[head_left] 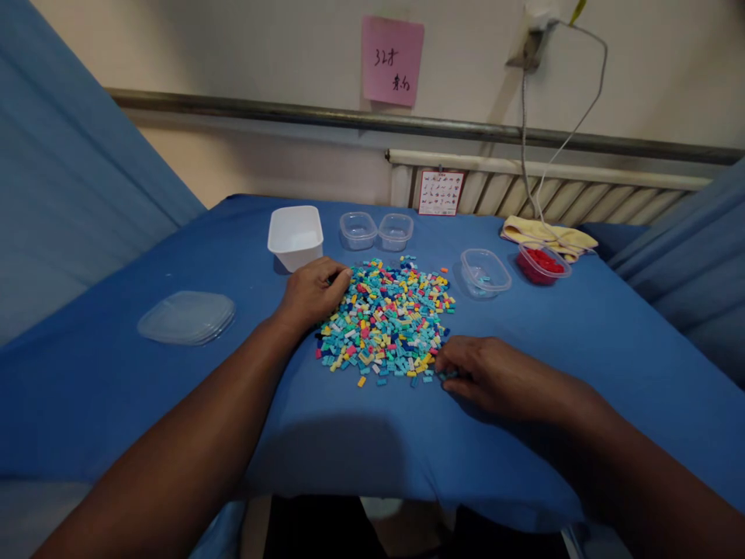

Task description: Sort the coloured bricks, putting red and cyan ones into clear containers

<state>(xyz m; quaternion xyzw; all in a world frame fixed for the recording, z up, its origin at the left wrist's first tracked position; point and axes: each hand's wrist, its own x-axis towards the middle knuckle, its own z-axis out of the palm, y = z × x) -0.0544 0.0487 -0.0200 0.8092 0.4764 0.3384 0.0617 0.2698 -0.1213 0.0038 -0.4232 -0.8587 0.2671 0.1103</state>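
Observation:
A broad pile of small toy building bricks (389,318) in teal, yellow, pink, white and dark blue is spread on the blue-covered table. At its upper left edge rests my left hand (314,291), fingers curled down; whatever may be in them is hidden. My right hand (483,376) is at the lower right edge of the pile, thumb and fingers closed around teal bricks (448,375) that partly show between them. A few loose bricks lie along the near edge, among them a yellow brick (362,381).
Behind the pile stand a white tub (296,233) and two clear containers (359,233) (396,233). To the right are a clear container (486,276) with a few light-blue bricks, a container of red pieces (542,264) and a yellow cloth (547,233). Stacked clear lids (186,318) lie left.

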